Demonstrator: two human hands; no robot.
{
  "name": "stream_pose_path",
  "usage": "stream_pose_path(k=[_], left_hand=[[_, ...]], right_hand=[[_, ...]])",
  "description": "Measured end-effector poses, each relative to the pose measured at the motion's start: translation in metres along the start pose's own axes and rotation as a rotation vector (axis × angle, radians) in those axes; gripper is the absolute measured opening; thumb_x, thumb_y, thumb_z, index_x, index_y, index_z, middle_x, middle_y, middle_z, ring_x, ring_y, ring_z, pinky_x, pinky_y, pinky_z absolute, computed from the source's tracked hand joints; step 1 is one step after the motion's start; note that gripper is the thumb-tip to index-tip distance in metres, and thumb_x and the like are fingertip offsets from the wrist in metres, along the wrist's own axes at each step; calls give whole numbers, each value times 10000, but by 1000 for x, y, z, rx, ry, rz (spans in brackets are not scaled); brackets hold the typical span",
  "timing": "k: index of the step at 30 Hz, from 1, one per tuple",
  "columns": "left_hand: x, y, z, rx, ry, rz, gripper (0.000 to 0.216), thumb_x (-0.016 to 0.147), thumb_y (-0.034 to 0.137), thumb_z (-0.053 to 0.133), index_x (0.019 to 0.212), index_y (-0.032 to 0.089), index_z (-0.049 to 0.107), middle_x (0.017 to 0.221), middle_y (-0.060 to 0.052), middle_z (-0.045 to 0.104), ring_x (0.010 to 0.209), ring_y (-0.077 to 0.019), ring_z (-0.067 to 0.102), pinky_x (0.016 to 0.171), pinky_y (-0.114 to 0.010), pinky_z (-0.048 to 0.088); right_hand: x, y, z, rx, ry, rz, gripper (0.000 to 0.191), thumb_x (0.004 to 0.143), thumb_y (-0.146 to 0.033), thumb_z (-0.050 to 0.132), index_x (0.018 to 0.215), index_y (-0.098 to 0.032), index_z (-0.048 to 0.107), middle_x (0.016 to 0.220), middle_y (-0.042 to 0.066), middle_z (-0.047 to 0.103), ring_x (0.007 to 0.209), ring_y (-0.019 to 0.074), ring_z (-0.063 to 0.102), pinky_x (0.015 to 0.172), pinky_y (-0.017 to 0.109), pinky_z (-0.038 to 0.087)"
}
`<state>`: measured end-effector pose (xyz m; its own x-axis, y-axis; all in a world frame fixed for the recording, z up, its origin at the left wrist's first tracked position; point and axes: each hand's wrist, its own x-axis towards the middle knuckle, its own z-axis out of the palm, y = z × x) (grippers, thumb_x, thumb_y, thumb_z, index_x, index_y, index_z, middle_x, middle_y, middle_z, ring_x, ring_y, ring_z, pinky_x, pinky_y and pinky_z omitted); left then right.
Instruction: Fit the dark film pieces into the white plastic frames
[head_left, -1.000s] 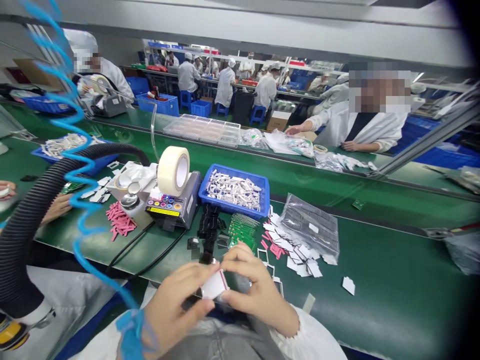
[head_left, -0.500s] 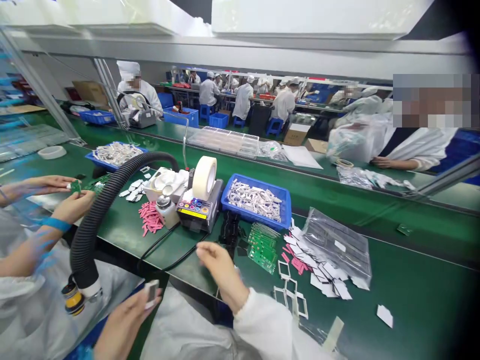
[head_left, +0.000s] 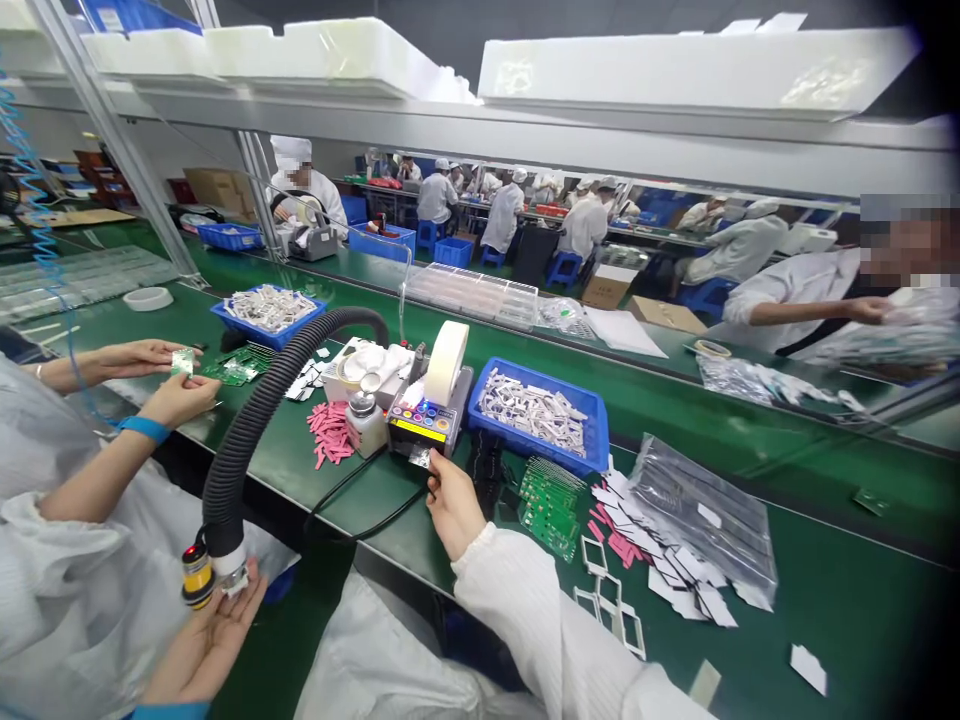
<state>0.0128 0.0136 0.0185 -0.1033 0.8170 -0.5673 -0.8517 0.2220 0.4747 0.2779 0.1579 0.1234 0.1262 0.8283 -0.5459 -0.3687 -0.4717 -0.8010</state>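
My left hand (head_left: 204, 640) lies palm up, fingers stretched, right under the metal nozzle (head_left: 212, 577) of a black corrugated hose (head_left: 259, 430), below the table edge. I cannot see anything in the palm. My right hand (head_left: 452, 500) reaches forward to the tape dispenser (head_left: 431, 420), thumb and finger pinched on a short piece of tape (head_left: 420, 458) at its outlet. A roll of pale tape (head_left: 446, 362) sits on top of the dispenser. Green circuit boards (head_left: 550, 498) and black parts (head_left: 486, 465) lie just right of that hand.
A blue bin of white parts (head_left: 592, 455), white frames (head_left: 611, 595), pink strips (head_left: 328, 435), white slips, a plastic bag (head_left: 705, 510) and a small bottle (head_left: 365, 420) crowd the green table (head_left: 825, 590). A co-worker's hands (head_left: 169, 385) at left hold a small board. More people work across the belt.
My left hand has dropped under the hose nozzle and opened palm up; the white part it held no longer shows. My right hand moved forward to the dispenser. The view swung left and up.
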Motion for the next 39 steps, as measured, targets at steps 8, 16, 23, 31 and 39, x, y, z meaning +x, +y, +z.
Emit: stream_pose_path(k=[8, 16, 23, 31, 39], left_hand=[[-40, -113, 135, -61, -97, -128, 268, 825, 50, 474, 979, 158, 664, 929, -81, 737, 905, -168, 671, 883, -317, 512], [-75, -138, 250, -58, -507, -309, 216, 653, 213, 735, 868, 206, 723, 868, -34, 756, 765, -120, 681, 745, -188, 520], [-79, -146, 256, 3, -538, -299, 287, 652, 227, 738, 938, 226, 705, 926, -46, 747, 853, -127, 665, 808, -224, 514], [-75, -145, 255, 58, -494, -315, 294, 636, 214, 751, 925, 190, 705, 838, -22, 748, 775, -105, 662, 774, -206, 523], [-75, -143, 255, 29, -517, -325, 283, 650, 181, 739, 928, 223, 702, 903, -19, 751, 842, -107, 668, 810, -215, 525]], right_hand=[[-106, -17, -77, -386, -588, -394, 114, 606, -216, 729, 573, -179, 627, 702, 0, 530, 697, 144, 523, 683, 272, 414], [-129, -50, -123, -493, -341, -786, 86, 728, -229, 640, 646, -208, 627, 1268, 56, 432, 1128, 262, 460, 953, 411, 363], [-115, -53, -124, -542, -113, -776, 114, 749, -204, 591, 637, -219, 601, 1229, 54, 458, 1173, 258, 426, 912, 405, 388], [-109, -63, -121, -567, -105, -745, 122, 730, -207, 572, 608, -211, 581, 1055, 44, 570, 1009, 223, 534, 849, 360, 406], [-109, -69, -118, -567, -125, -726, 119, 724, -188, 575, 606, -203, 563, 873, 17, 600, 821, 180, 574, 754, 326, 421]])
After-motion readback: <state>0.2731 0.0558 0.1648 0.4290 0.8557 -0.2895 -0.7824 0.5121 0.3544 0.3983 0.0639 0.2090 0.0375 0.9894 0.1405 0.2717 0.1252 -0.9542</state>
